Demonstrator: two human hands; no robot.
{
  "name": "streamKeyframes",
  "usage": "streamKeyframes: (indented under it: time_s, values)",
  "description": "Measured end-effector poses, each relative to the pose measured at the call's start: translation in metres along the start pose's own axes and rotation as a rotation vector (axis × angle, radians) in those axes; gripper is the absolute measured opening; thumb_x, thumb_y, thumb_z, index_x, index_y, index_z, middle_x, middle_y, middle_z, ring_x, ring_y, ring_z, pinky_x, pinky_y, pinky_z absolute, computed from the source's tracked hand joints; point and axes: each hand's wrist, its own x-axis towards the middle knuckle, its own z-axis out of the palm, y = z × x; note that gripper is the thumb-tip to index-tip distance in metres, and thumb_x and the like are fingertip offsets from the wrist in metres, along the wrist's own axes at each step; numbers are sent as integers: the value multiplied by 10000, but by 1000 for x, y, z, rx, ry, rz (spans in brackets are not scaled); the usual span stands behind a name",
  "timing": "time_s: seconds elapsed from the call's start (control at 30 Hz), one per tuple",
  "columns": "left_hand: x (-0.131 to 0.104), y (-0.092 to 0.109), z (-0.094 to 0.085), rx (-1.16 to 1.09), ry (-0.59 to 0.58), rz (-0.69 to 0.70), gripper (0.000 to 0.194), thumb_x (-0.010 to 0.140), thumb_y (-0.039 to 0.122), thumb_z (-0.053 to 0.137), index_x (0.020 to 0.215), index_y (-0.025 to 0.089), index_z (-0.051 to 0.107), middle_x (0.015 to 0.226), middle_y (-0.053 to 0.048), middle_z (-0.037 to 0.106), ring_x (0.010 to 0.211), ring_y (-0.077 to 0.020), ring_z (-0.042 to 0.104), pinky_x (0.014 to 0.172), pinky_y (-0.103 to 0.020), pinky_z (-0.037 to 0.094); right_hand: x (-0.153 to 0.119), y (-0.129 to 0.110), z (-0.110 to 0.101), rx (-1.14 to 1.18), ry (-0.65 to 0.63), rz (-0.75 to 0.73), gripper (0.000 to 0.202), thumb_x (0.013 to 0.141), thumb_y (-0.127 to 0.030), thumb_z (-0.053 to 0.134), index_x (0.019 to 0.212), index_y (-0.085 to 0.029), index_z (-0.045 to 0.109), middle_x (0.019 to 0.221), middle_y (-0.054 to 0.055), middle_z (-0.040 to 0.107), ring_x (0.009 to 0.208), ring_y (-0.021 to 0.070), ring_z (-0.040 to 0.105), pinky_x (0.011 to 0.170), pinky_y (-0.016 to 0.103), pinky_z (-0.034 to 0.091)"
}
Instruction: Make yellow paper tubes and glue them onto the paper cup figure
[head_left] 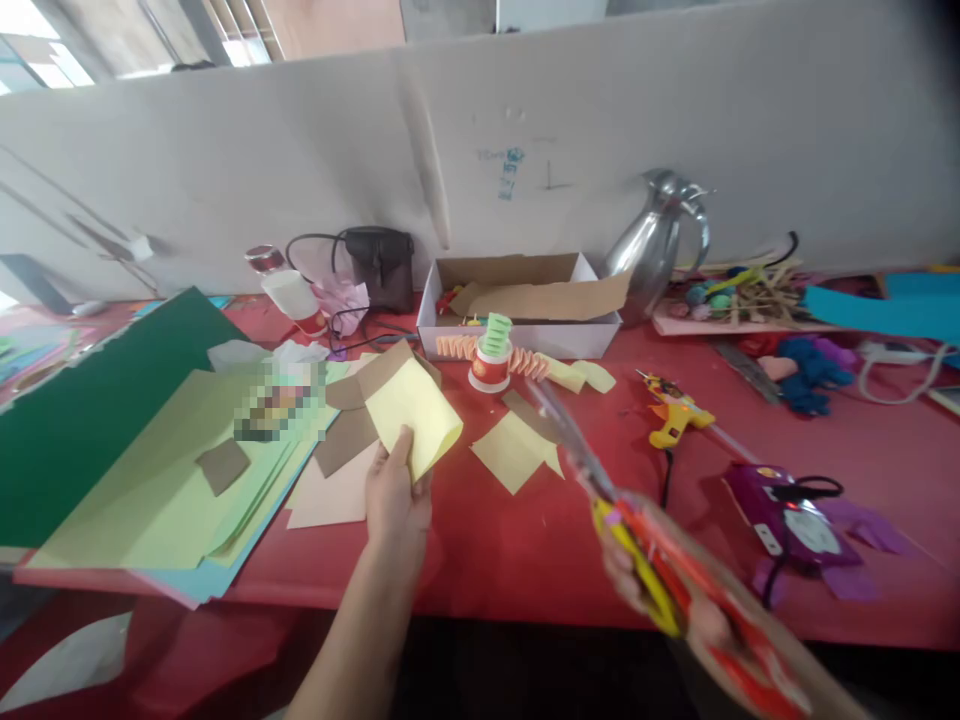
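Table (465, 575): red-covered, against a pale wall (300, 150).
Blurred: the scissors (664, 552), toward their tip.
Masked: something on the green papers (150, 470), behind pixels.
Yellow paper (412, 412): one edge curling, raised over the table, pinched in the left grip (397, 500).
Right grip (706, 618): wrapped round the scissors' red and yellow handles.

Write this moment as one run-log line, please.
left hand: holds yellow paper | right hand: holds scissors | paper and scissors: apart
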Motion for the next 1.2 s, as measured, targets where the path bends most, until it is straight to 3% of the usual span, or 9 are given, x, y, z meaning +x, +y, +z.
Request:
streamKeyframes:
  time_s: [0.17, 0.27, 0.43, 0.53, 0.63, 0.8, 0.9, 1.0, 1.2]
  values:
    - [-4, 0, 3, 10, 42, 22, 184, 789, 189, 744, 890, 165, 592, 777, 16, 673, 433, -23, 504, 318, -129, 271, -11, 17, 45, 289, -360, 50, 775, 612, -858, 679, 1087, -259, 550, 877, 13, 496, 552, 79, 372, 464, 234, 304]
    - [-8, 2, 2, 21, 77, 45, 172, 794, 192, 737, 892, 164, 598, 793, 8, 689, 479, -46, 569, 318, -130, 275, -16, 15, 56, 346, -409, 84, 784, 634, -912, 574, 1001, -219, 552, 803, -18, 453, 525, 45, 320, 484, 224, 253]
    - [-14, 6, 1, 9, 101, 98, 192, 785, 203, 753, 913, 171, 614, 813, -11, 716, 563, -83, 643, 369, -136, 364, -10, 26, 58, 450, -529, 133, 809, 582, -917, 603, 981, -217, 544, 787, -25, 470, 483, 32, 346, 457, 211, 245]
    - [-16, 6, -1, 14, 84, 136, 172, 806, 206, 742, 932, 179, 629, 881, -23, 737, 631, -94, 676, 467, -151, 478, -6, 28, 65, 485, -534, 128, 797, 611, -913, 590, 991, -213, 563, 807, -18, 464, 502, 34, 351, 456, 202, 239]
    - [-19, 3, -6, 58, 30, 180, 192, 817, 251, 745, 974, 192, 651, 962, -36, 752, 728, -107, 708, 556, -162, 523, -3, 20, 75, 491, -464, 54, 784, 653, -910, 555, 1032, -224, 591, 900, 15, 467, 620, 80, 414, 490, 198, 320]
    - [-31, 0, -7, 87, -46, 247, 297, 807, 337, 764, 1057, 214, 659, 1065, -48, 759, 882, -149, 734, 745, -229, 571, 5, 12, 87, 597, -474, 29, 864, 661, -918, 532, 1242, -280, 574, 971, 43, 458, 804, 171, 471, 502, 204, 409]
    - [-40, 1, -3, 101, -53, 257, 318, 806, 354, 765, 1070, 208, 663, 1084, -62, 760, 980, -194, 731, 816, -269, 575, 9, 12, 89, 680, -495, 54, 914, 619, -892, 615, 1302, -289, 561, 973, 41, 456, 806, 166, 459, 475, 177, 364]
    - [-43, 3, -2, 93, -54, 253, 341, 799, 345, 773, 1088, 198, 666, 1092, -79, 759, 1032, -220, 722, 833, -280, 575, 9, 9, 88, 738, -498, 104, 906, 571, -882, 665, 1224, -257, 616, 945, 35, 456, 756, 135, 414, 459, 159, 283]
    - [-41, 4, -10, 126, -83, 273, 372, 809, 367, 762, 1125, 194, 674, 1126, -88, 751, 1020, -207, 720, 845, -270, 567, 5, 8, 83, 794, -470, 171, 983, 511, -953, 587, 1164, -220, 638, 886, 26, 456, 649, 95, 320, 455, 176, 199]
